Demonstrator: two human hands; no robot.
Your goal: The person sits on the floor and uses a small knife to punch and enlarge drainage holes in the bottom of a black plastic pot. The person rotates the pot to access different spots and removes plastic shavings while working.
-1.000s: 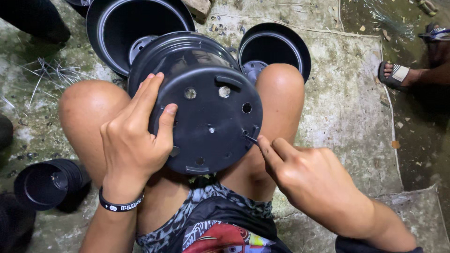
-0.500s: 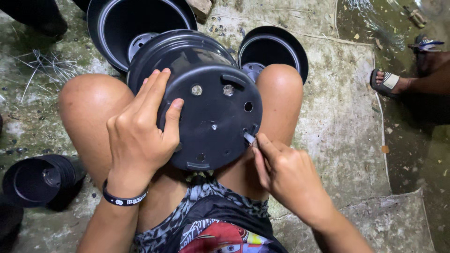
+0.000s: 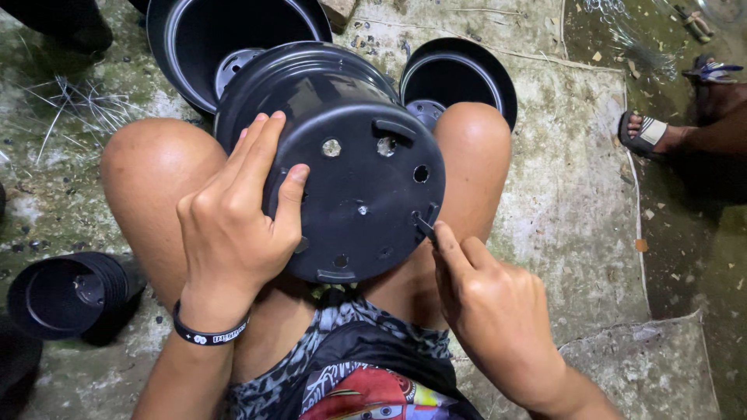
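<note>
Black plastic pot [image 3: 342,155] judged light, stiff, smooth; best gripped at base rim. Base clasped by left hand [image 3: 233,222]; small tool [image 3: 424,228] pinched by right hand [image 3: 494,311] fingers.

The floor [image 3: 568,194] is rough, stained concrete, pale grey with green mossy patches and scattered grit. A raised slab runs down the middle and ends at a cracked edge on the right, where darker, damp-looking ground [image 3: 685,257] begins. Thin dry stalks [image 3: 74,109] lie in a loose bunch at the upper left. Small pebbles and an orange scrap [image 3: 640,245] dot the surface. A chunk of stone [image 3: 338,9] sits at the top edge. At the upper right, a sandalled foot [image 3: 650,134] of another person rests on the dark ground. The light is harsh and close, fading to shadow toward the corners.
</note>
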